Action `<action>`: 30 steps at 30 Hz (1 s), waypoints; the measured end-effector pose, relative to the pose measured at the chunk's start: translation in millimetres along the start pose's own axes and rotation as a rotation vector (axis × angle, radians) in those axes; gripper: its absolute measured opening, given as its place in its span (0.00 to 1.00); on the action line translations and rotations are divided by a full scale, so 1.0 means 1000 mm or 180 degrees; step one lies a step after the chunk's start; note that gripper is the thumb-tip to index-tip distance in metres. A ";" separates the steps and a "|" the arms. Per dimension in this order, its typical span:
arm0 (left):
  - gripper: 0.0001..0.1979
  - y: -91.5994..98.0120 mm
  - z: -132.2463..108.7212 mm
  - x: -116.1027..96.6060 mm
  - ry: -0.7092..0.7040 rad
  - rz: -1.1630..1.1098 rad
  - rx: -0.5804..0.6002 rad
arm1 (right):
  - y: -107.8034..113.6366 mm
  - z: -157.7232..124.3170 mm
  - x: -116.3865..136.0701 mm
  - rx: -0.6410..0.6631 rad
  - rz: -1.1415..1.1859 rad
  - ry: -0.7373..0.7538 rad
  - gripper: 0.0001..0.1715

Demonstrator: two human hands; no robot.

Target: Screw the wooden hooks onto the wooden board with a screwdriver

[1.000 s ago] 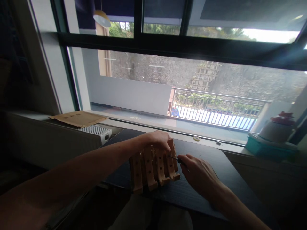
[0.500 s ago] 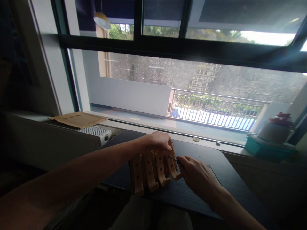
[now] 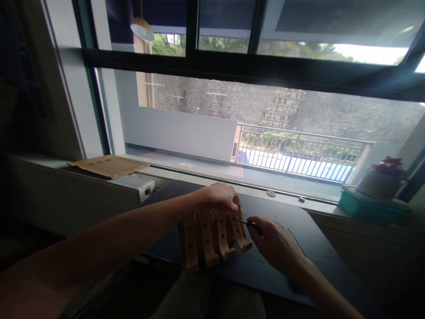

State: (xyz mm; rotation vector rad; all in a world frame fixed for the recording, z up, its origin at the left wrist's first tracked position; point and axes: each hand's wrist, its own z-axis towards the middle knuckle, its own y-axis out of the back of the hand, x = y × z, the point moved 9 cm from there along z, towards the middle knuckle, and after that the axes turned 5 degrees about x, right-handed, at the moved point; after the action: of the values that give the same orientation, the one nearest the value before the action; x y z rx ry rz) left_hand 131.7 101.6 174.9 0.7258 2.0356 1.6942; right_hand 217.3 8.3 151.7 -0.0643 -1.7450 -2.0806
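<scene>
A folding wooden rack (image 3: 212, 237) with several hooked slats stands on the dark table (image 3: 299, 274) in front of me. My left hand (image 3: 219, 197) is closed over its top edge and holds it upright. My right hand (image 3: 270, 239) is closed on a small black-handled screwdriver (image 3: 247, 222). The screwdriver's thin tip points left and touches the rack's right-hand slat near its top.
A window sill runs behind the table, with a teal box (image 3: 368, 206) and a pale round object on it at the right. A white device (image 3: 134, 184) and brown cardboard (image 3: 108, 165) lie at the left. A small round item (image 3: 271, 193) rests on the sill.
My right hand has shifted slightly right and down along the screwdriver. My left hand and the rack have stayed almost still.
</scene>
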 end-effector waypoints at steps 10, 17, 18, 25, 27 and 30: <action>0.18 0.002 -0.002 -0.007 0.0002 0.0083 -0.0021 | -0.003 -0.010 0.021 0.0089 -0.1040 0.0426 0.18; 0.17 0.002 -0.005 -0.007 0.0002 0.0022 -0.0051 | -0.006 -0.007 0.024 -0.0005 -0.1171 0.0432 0.15; 0.17 0.002 -0.005 -0.006 -0.0001 0.0009 -0.0046 | -0.005 -0.006 0.020 0.0008 -0.0998 0.0318 0.14; 0.17 0.001 0.002 -0.004 -0.0053 0.0019 0.0023 | -0.003 -0.003 0.008 0.0046 -0.0372 -0.0136 0.15; 0.18 0.002 0.002 -0.003 -0.0026 0.0020 0.0021 | -0.005 -0.003 0.010 0.0100 -0.0385 -0.0118 0.14; 0.21 0.004 0.000 0.000 0.0040 -0.0035 -0.0001 | -0.007 -0.003 0.013 0.0169 -0.0414 -0.0112 0.14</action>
State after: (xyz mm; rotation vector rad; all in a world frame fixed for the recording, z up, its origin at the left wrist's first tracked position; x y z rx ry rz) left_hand 132.0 101.7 178.6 0.7043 2.0440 1.6971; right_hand 203.6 2.4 148.3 0.0292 -1.8700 -2.1339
